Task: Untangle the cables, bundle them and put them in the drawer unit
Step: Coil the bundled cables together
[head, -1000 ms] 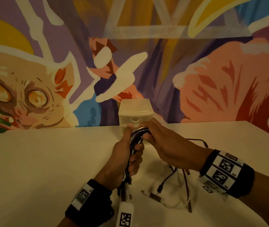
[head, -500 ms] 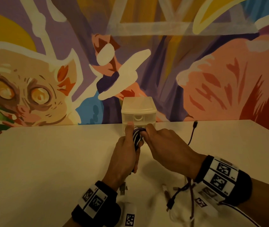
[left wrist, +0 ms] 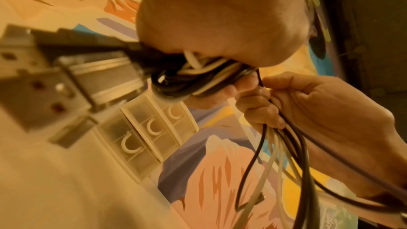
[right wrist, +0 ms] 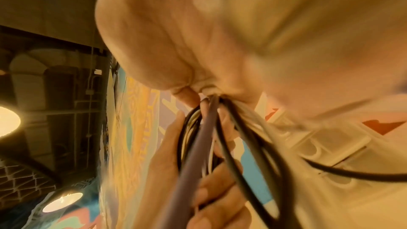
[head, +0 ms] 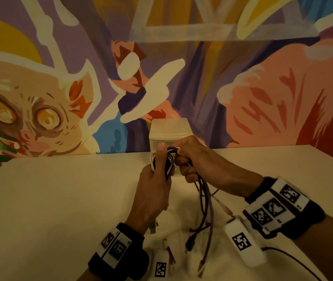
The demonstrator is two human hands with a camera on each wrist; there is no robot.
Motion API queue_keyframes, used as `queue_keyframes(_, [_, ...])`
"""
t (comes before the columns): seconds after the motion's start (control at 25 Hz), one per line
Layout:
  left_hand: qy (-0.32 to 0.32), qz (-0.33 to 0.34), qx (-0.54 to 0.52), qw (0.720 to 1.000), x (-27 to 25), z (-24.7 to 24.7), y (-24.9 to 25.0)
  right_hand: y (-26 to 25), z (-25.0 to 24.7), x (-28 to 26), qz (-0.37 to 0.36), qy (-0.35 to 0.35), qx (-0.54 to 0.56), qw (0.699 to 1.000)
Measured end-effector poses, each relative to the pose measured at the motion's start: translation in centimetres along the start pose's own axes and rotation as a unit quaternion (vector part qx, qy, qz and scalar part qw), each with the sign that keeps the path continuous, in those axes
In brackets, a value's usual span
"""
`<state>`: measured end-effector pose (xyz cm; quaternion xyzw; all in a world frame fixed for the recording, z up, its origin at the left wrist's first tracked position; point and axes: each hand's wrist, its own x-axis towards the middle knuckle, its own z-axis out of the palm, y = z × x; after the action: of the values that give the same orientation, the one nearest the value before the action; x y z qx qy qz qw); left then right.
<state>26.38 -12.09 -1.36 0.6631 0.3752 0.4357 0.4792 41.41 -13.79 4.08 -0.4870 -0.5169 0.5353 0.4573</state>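
Note:
A bundle of black, white and purple cables (head: 168, 162) is held above the table, just in front of the translucent drawer unit (head: 169, 129). My left hand (head: 155, 179) grips the coiled part of the bundle (left wrist: 193, 79), thumb upright. My right hand (head: 198, 159) grips the loose strands (left wrist: 275, 128) right beside it. These strands (head: 206, 201) hang down to the table, their plugs (head: 190, 243) lying near my wrists. In the left wrist view the drawer unit (left wrist: 152, 133) shows three shut drawers with curved handles. The strands (right wrist: 198, 145) run out of my right fist.
The white table (head: 50, 199) stretches left and right of my hands. A painted mural wall (head: 60, 88) stands directly behind the drawer unit. A dark cable (head: 295, 262) trails off the front right of the table by my right forearm.
My right hand has drawn the loose strands round and down from the bundle; the cable end that stood raised at the right is gone from there. The strands now hang lower towards me.

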Motion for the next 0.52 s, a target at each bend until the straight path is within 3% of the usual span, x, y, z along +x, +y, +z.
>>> queue_keyframes(0.12, [0.033, 0.007, -0.012, 0.999, 0.3, -0.4, -0.2, 0.3, 1.2, -0.3, -0.077, 0.051, -0.089, 0.992])
queue_keyframes(0.28, [0.062, 0.011, -0.022, 0.998, 0.4, -0.5, 0.0, 0.1, 2.1, -0.9, -0.184, 0.183, -0.172, 0.950])
queue_keyframes(0.52, [0.122, 0.020, -0.025, 0.992, 0.6, -0.8, 0.3, 1.5, 3.5, -0.5, -0.161, 0.216, 0.028, 0.963])
